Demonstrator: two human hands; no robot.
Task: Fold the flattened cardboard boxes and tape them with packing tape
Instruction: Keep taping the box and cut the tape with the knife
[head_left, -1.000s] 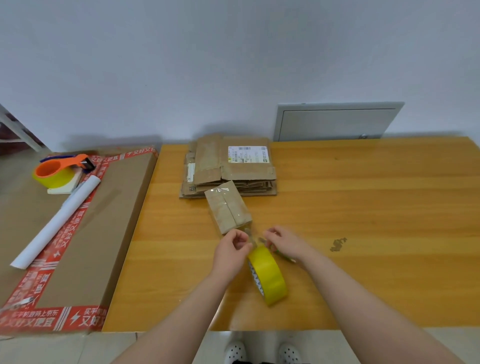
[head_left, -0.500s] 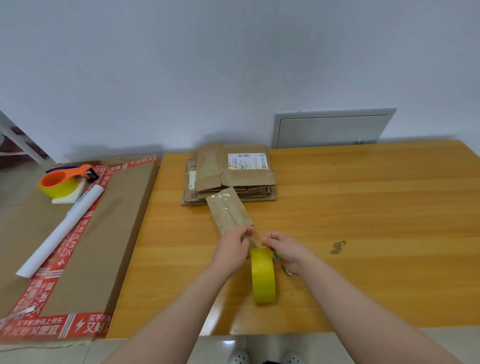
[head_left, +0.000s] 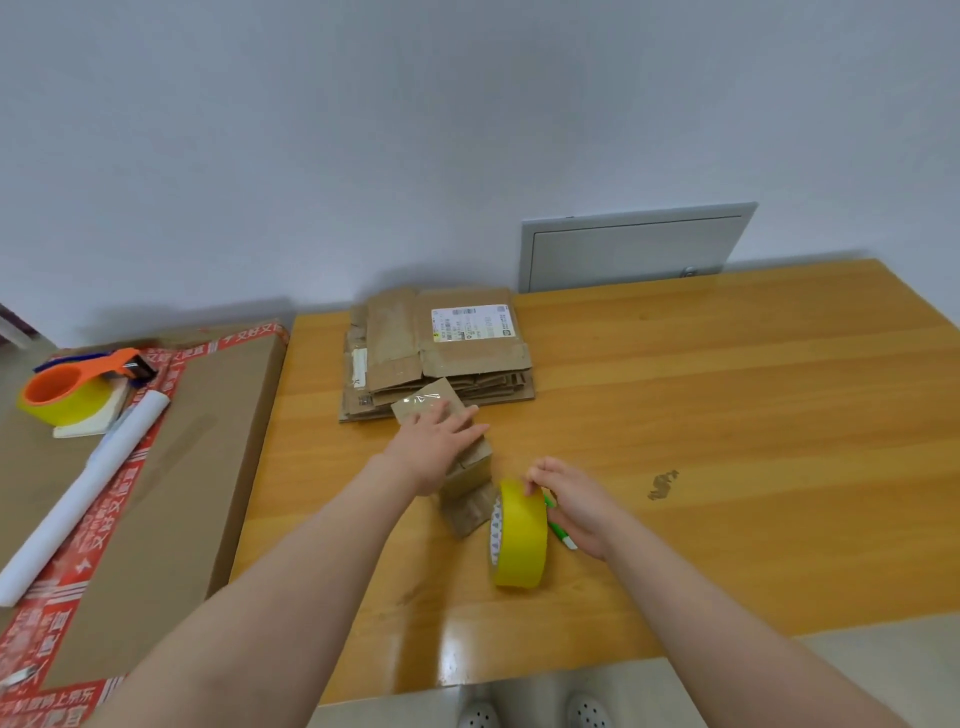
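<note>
Two hands are busy on the shiny yellow-brown wooden table (head_left: 727, 415). Nearest to you, the fat yellow roll of packing tape (head_left: 519, 540) stands on its edge. Your right hand (head_left: 579, 512) is just beside it. Its fingers (head_left: 535, 480) are bent, and the tips touch the top of the roll. A thin green and white stick (head_left: 563, 535) pokes out under that hand. I cannot tell if you are gripping it. The roll is round and could roll away, so hold it through the hole in the middle.

A little farther off, the small brown cardboard box with clear tape on top (head_left: 470, 499) lies on the table, just beside the roll. Your left hand (head_left: 434, 441) lies flat on it with straight fingers, pressing down. The box looks light and thin, so it may slide or dent. Hold it by its sides and press softly.

Farther still, at the far edge of the table, the pile of flat brown cardboard boxes (head_left: 447, 358) waits. They look stiff, but they should bend at the folds. Lift one by its edges.
</note>
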